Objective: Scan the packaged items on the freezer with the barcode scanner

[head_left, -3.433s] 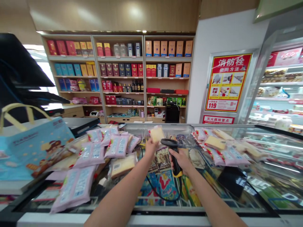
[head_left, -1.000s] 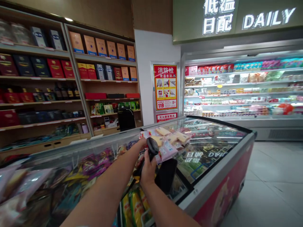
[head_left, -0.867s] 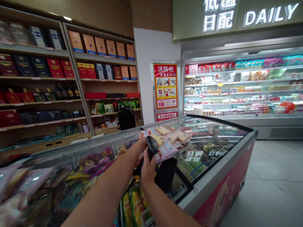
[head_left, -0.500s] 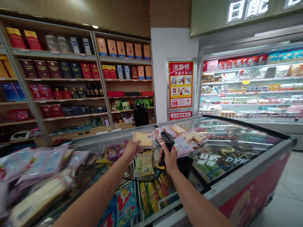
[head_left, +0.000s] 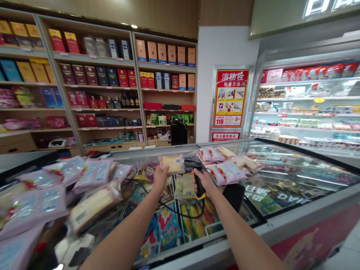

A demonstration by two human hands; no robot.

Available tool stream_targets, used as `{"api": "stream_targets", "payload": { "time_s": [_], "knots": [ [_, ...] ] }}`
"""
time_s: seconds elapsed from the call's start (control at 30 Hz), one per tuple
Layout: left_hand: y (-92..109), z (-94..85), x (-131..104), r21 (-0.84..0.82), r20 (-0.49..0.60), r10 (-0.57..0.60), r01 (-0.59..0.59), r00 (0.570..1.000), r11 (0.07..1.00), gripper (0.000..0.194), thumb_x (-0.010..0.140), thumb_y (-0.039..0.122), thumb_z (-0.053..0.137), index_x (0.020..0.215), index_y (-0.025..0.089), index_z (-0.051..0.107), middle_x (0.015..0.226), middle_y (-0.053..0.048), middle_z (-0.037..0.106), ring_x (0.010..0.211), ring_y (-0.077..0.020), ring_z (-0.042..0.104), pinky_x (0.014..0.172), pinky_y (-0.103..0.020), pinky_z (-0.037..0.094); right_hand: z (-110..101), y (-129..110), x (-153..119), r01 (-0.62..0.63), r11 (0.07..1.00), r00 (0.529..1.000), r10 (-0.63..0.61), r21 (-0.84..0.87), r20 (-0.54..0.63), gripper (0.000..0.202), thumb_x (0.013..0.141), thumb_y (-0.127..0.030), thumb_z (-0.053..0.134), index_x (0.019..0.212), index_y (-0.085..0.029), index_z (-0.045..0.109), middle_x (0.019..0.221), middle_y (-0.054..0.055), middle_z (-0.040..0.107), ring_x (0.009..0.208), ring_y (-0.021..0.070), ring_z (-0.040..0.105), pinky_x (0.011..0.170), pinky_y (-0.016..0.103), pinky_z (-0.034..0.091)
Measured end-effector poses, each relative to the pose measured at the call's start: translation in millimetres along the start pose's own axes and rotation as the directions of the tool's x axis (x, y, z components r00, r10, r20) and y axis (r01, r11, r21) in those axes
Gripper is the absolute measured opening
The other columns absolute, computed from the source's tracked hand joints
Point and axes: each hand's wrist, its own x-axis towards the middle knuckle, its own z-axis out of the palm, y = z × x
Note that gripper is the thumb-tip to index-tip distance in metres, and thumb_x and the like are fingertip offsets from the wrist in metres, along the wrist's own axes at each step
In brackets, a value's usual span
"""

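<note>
Between its fingers my left hand (head_left: 161,177) holds a clear-wrapped pale yellow bread pack (head_left: 172,164), with a barcode near its right end. My right hand (head_left: 203,181) is wrapped round the handle of a black and yellow barcode scanner (head_left: 199,183), whose head points left at the pack. A black cable (head_left: 182,214) hangs from the scanner and curves left over the freezer. Below the hands, another wrapped pack (head_left: 188,186) lies on the freezer glass. Pink-and-white packs (head_left: 229,171) are piled to the right of the scanner.
More pink packs (head_left: 94,173) and a long wrapped bread (head_left: 94,206) cover the freezer's left side. The freezer's front rim (head_left: 202,253) crosses in front of me. Behind stand shelves of boxes (head_left: 165,69), a red poster (head_left: 230,98) and a lit chiller (head_left: 309,99).
The view has turned left. The scanner has swung from pointing up and away to pointing left toward the bread pack, which stays in my left hand.
</note>
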Motion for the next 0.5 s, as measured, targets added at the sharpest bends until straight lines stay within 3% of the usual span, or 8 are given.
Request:
{"api": "stream_targets", "payload": {
  "time_s": [0.2, 0.37, 0.5],
  "knots": [
    [-8.6, -19.2, 16.4, 0.261, -0.12, 0.132, -0.097, 0.984, 0.96, 0.013, 0.065, 0.028, 0.065, 0.068, 0.018, 0.057, 0.063, -0.001, 0.064, 0.065, -0.0197, 0.063, 0.064, -0.03, 0.05, 24.1, -10.8, 30.4, -0.016, 0.985, 0.999, 0.024, -0.174, 0.043, 0.036, 0.081, -0.054, 0.063, 0.08, -0.02, 0.052, 0.049, -0.006, 0.053, 0.036, 0.0096, 0.046, 0.034, 0.02, 0.038],
    [-15.7, -23.5, 21.0, 0.249, -0.128, 0.115, -0.08, 0.985, 0.965, 0.014, 0.065, 0.029, 0.062, 0.071, 0.017, 0.06, 0.066, -0.004, 0.066, 0.067, -0.0221, 0.064, 0.065, -0.032, 0.049, 22.9, -6.8, 35.8, 0.004, 0.984, 0.998, 0.007, -0.179, 0.062, 0.036, 0.081, -0.055, 0.063, 0.084, -0.021, 0.052, 0.052, -0.006, 0.053, 0.037, 0.0101, 0.047, 0.036, 0.021, 0.038],
    [-20.6, -22.4, 20.6, 0.29, -0.1, 0.157, -0.122, 0.982, 0.949, 0.014, 0.068, 0.031, 0.06, 0.07, 0.018, 0.059, 0.069, -0.005, 0.068, 0.07, -0.0219, 0.065, 0.068, -0.031, 0.049, 18.9, -0.1, 26.7, -0.052, 0.978, 0.995, 0.068, -0.201, 0.075, 0.031, 0.083, -0.051, 0.063, 0.083, -0.022, 0.052, 0.055, -0.005, 0.053, 0.038, 0.0103, 0.047, 0.036, 0.022, 0.038]
  ]
}}
